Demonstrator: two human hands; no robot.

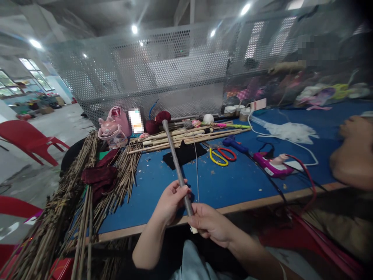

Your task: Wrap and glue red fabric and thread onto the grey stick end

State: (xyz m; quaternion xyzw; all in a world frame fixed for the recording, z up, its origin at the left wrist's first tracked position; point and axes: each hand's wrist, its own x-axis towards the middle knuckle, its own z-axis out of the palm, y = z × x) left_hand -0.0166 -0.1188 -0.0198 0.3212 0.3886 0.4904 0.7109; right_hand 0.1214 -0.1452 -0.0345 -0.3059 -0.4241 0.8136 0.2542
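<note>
1. Two hands are closed on one grey stick [175, 163]: its lower end is wrapped by the right hand [211, 224], at the near edge of the blue tabletop [145, 182].
2. Just above, the stick is gripped by the curled fingers [183, 189] of the left hand [170, 202].
3. A thin thread [197, 167] is seen just beside the stick.
4. Beyond, a black cloth [183, 153], scissors [221, 156] and a glue gun [272, 166] are laid out.
</note>
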